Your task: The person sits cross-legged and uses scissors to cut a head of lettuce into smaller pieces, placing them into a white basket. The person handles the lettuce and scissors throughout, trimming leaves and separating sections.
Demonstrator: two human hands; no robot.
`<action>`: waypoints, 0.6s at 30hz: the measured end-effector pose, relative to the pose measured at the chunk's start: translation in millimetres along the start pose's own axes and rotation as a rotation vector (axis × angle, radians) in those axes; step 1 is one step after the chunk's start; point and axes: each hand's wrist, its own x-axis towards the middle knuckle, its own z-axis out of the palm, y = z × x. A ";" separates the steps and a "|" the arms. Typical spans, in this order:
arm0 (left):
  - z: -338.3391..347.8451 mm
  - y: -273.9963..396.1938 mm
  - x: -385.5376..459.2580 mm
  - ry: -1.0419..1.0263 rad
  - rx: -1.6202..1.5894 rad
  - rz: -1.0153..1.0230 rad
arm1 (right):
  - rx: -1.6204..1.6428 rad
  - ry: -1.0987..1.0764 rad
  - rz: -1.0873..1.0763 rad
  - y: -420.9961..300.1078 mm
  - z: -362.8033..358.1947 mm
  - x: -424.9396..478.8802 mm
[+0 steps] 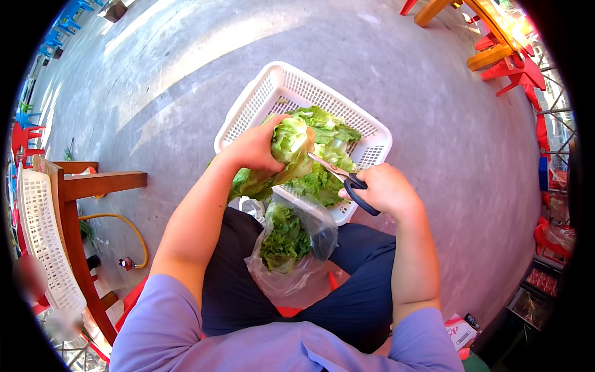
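My left hand (260,146) grips a head of leafy lettuce (290,139) above the near left part of a white plastic basket (223,135). In my right hand (383,188) is a pair of scissors (341,174) with dark handles, their blade tips at the lettuce's right edge; whether they touch it I cannot tell. Loose green leaves (325,128) lie in the basket under and beside the held lettuce. Between my knees is a clear plastic bag (320,232) with more leafy greens (283,242) inside.
A wooden table (104,184) on the left has a second white basket (44,237) on it. A yellow hose with a regulator (125,263) lies on the concrete floor (441,139). Red plastic stools (516,74) and wooden furniture (490,56) stand at the upper right, blue stools (69,18) at the upper left.
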 end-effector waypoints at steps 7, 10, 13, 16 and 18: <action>-12.4 -6.5 0.4 -0.023 -0.243 -0.023 | 0.146 0.039 0.009 2.1 -6.9 -3.7; -14.8 -4.2 -3.1 -0.067 -0.589 0.009 | 0.278 -0.008 0.045 5.4 -13.1 -7.4; -13.0 -0.9 -4.7 -0.133 -0.778 -0.003 | 0.221 0.028 -0.011 3.8 -19.1 -7.4; -15.5 -14.9 -7.6 -0.207 -0.765 -0.117 | 0.164 0.105 -0.076 7.4 -19.4 -8.2; -12.0 -21.7 -5.6 -0.213 -0.804 -0.087 | 0.132 0.118 -0.035 6.4 -23.6 -12.7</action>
